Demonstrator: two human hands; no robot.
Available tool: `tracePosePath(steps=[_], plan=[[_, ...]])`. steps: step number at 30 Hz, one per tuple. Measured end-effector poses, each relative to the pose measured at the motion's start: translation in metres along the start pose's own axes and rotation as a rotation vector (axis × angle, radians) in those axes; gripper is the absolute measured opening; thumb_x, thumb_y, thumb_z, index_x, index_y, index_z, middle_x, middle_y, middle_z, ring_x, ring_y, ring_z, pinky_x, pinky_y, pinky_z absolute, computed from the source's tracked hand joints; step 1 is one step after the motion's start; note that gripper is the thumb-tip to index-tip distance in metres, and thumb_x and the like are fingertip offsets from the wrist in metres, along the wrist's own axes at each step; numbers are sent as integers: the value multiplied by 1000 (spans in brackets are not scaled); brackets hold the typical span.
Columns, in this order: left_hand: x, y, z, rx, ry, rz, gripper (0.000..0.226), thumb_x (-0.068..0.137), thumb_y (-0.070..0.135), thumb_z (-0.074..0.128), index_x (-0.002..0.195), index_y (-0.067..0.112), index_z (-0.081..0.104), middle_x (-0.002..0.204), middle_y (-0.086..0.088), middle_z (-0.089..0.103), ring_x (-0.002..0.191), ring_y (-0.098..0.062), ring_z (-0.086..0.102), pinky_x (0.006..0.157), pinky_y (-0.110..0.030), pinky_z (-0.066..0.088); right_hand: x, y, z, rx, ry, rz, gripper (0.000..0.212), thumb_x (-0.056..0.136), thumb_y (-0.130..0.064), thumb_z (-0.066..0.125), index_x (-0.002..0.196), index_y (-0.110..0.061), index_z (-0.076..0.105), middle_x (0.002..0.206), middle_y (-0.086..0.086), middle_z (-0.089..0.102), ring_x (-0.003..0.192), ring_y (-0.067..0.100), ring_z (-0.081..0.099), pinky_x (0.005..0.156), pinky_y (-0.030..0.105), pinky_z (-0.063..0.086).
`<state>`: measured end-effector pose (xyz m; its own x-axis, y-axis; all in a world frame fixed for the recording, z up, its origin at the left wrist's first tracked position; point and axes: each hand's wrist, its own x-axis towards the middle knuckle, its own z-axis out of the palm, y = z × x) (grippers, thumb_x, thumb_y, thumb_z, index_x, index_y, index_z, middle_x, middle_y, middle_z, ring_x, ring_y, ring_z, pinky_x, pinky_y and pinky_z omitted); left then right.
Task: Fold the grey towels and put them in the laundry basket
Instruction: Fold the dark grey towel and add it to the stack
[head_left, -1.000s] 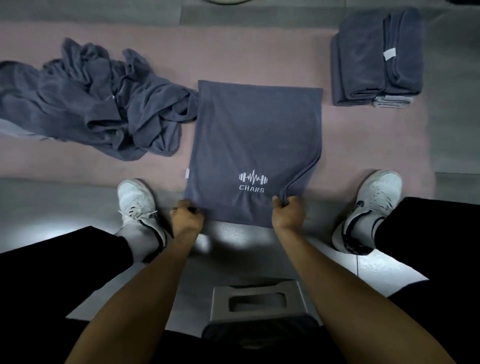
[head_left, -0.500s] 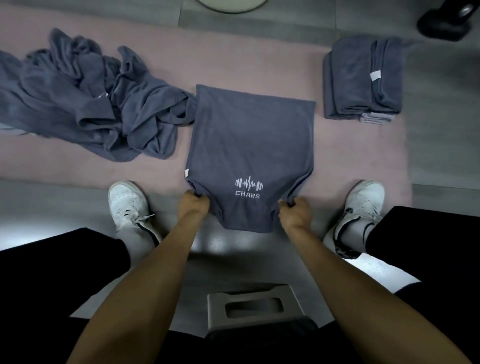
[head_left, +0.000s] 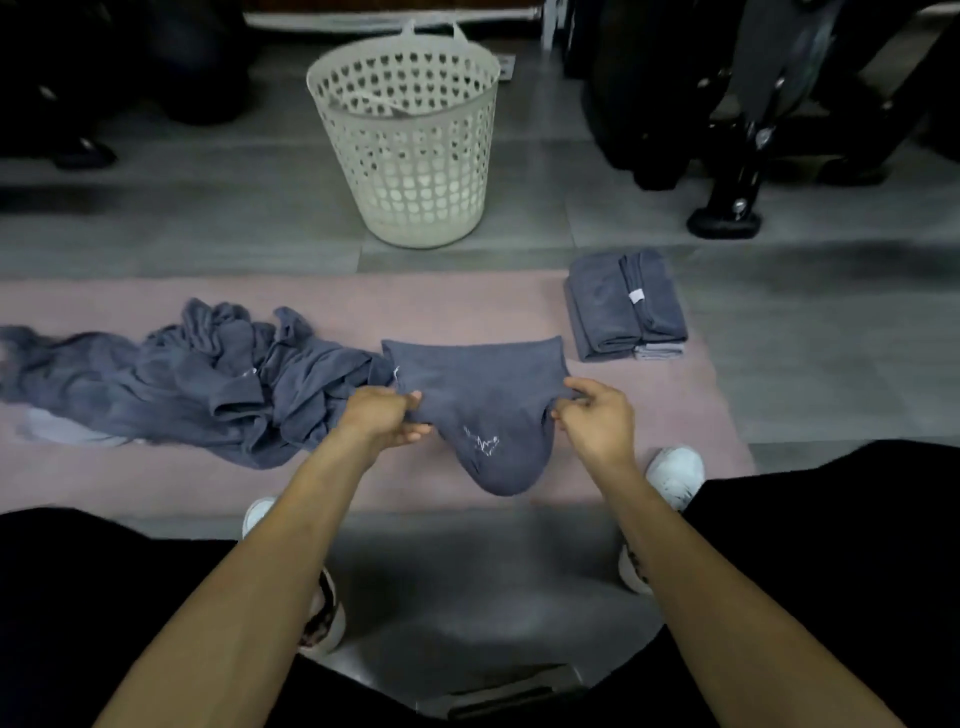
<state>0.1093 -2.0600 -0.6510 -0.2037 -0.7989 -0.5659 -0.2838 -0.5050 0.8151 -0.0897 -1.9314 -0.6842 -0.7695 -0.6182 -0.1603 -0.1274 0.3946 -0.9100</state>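
Sagging between left hand (head_left: 382, 415) grip, right hand (head_left: 597, 418) grip: towel (head_left: 483, 405).

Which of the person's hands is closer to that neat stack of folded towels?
The right hand. It grips the towel just below and left of the folded stack; the left hand grips the opposite edge, beside the crumpled pile.

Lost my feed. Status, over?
Left hand, right hand both gripping towel, mid-fold. Basket ahead, path clear.
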Motion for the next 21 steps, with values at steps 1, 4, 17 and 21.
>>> tracePosePath(steps=[1, 4, 17, 21], plan=[[-7, 12, -2, -52, -3, 42, 6, 97, 9, 56, 97, 4, 58, 78, -13, 64, 41, -10, 62, 44, -19, 53, -1, -12, -6, -79, -10, -54, 36, 75, -7, 61, 109, -9, 72, 90, 11, 75, 85, 22, 69, 91, 40, 53], [-22, 40, -8, -376, 77, 188, 12, 98, 11, 54, 89, 4, 56, 70, -8, 65, 44, -10, 63, 47, -19, 53, -14, -49, -29, -152, 181, -285, 24, 82, -6, 62, 101, -13, 75, 88, 10, 75, 85, 26, 69, 80, 35, 54], [21, 97, 13, -414, 54, 105, 16, 99, 9, 49, 86, 4, 56, 42, 1, 60, 38, -5, 59, 41, -16, 50, 50, -118, -29, -415, 116, -255, 6, 92, -17, 50, 90, -11, 49, 90, 18, 62, 86, 38, 58, 66, 39, 45], [56, 134, 16, -521, 8, 45, 10, 99, 9, 48, 95, 5, 55, 67, -6, 65, 58, -11, 64, 61, -21, 55, 85, -149, -20, -241, 132, -142, 14, 91, -10, 48, 103, -9, 56, 107, 19, 62, 101, 38, 58, 74, 36, 45]])
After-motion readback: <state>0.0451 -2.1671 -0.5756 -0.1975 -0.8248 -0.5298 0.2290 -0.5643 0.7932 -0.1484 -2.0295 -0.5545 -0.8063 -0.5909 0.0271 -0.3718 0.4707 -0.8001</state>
